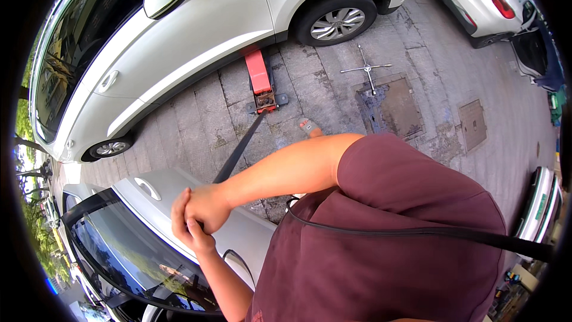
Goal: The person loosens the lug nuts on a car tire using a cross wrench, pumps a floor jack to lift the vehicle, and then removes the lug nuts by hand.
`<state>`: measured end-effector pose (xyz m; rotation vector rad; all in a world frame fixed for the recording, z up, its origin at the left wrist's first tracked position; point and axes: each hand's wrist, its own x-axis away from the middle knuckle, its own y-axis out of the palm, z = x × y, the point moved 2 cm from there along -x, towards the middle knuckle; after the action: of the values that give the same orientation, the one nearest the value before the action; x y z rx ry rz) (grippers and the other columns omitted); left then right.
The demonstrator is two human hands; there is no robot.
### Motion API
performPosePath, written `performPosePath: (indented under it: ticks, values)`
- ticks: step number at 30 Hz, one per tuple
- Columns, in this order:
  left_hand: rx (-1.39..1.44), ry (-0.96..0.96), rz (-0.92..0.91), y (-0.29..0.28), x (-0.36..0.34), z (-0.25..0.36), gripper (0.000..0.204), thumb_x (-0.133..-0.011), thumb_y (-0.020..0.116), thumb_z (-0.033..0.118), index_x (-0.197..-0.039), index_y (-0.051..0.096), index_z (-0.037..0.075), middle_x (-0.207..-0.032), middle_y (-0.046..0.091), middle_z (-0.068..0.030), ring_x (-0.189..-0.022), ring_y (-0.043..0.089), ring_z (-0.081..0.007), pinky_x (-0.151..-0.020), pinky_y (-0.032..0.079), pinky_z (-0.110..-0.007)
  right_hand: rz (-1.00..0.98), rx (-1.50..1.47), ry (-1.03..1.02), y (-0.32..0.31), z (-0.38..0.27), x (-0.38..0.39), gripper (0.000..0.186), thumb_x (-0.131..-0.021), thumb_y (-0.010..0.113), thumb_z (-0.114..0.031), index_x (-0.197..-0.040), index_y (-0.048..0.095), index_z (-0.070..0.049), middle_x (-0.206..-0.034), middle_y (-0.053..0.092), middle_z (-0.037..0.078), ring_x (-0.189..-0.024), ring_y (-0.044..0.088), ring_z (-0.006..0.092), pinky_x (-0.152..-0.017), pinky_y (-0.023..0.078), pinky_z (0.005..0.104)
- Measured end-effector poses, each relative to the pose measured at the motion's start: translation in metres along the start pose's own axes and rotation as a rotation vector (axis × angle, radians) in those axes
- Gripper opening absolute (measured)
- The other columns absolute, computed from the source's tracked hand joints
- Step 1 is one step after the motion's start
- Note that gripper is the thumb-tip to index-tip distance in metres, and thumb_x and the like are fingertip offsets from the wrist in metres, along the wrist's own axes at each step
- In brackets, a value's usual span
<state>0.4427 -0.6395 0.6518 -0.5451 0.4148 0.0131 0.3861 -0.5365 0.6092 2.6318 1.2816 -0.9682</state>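
Note:
Both my hands are closed together around the upper end of a long black jack handle (241,148). My right hand (210,206) grips it, and my left hand (195,237) wraps against it from the near side, with fingers overlapping. Most of the grip end is hidden inside the hands; part of the handle passes behind my right forearm. The handle slants down to a red floor jack (258,74) on the paving. The jack's front end reaches under the side sill of a white car (208,30), where its lifting pad is hidden.
A four-way lug wrench (366,69) lies on the paving near the car's wheel (337,21). A silver car (173,188) stands close beside my hands. Another white car (476,0) is parked at upper right. Metal covers (396,107) are set into the ground. My sandalled foot (309,126) is near the jack.

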Motion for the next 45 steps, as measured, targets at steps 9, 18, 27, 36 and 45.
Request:
performPosePath:
  ticks: [9,18,27,36,45]
  values:
    - [0.145,-0.15,-0.271,0.114,-0.31,0.016,0.039,-0.095,0.05,0.021,-0.114,0.074,-0.005,-0.108,0.073,-0.0146,-0.101,0.066,-0.0202,-0.094,0.051,-0.03,0.657,0.19,0.08,-0.274,0.046,-0.054,0.016,-0.075,0.074,-0.01,-0.085,0.073,0.003,-0.082,0.074,0.018,-0.076,0.071,0.0273,-0.069,0.056,0.0373]
    - [0.002,-0.194,0.146,0.034,-0.001,0.028,0.044,-0.099,0.056,0.03,-0.117,0.067,-0.008,-0.114,0.071,-0.0192,-0.106,0.067,-0.0271,-0.1,0.05,-0.04,0.1,0.2,0.168,-0.027,-0.018,0.024,0.014,-0.069,0.075,-0.021,-0.075,0.068,-0.011,-0.075,0.071,0.012,-0.072,0.07,0.0349,-0.064,0.054,0.0478]
    - [0.024,-0.206,0.309,-0.001,0.096,-0.012,0.054,-0.096,0.045,0.036,-0.122,0.061,-0.009,-0.122,0.064,-0.0241,-0.116,0.062,-0.0353,-0.104,0.046,-0.048,-0.242,-0.043,0.037,0.058,0.0,0.019,0.014,-0.074,0.071,-0.019,-0.071,0.066,-0.006,-0.077,0.071,0.01,-0.076,0.069,0.0348,-0.067,0.053,0.0482]
    - [0.036,-0.107,-0.153,0.12,-0.281,0.021,0.043,-0.095,0.047,0.021,-0.115,0.073,-0.007,-0.112,0.073,-0.0164,-0.107,0.065,-0.0237,-0.099,0.049,-0.034,0.514,0.145,0.083,-0.263,0.05,-0.036,0.024,-0.073,0.076,-0.01,-0.093,0.072,0.002,-0.086,0.075,0.019,-0.08,0.072,0.0268,-0.07,0.055,0.0375]
    - [0.068,-0.128,0.109,0.061,-0.072,0.012,0.036,-0.1,0.048,0.021,-0.114,0.069,-0.005,-0.107,0.071,-0.0127,-0.098,0.064,-0.0202,-0.09,0.051,-0.032,0.196,0.23,0.102,-0.091,0.009,0.01,0.018,-0.07,0.074,-0.011,-0.086,0.07,-0.005,-0.081,0.072,0.013,-0.079,0.071,0.0325,-0.069,0.056,0.0442]
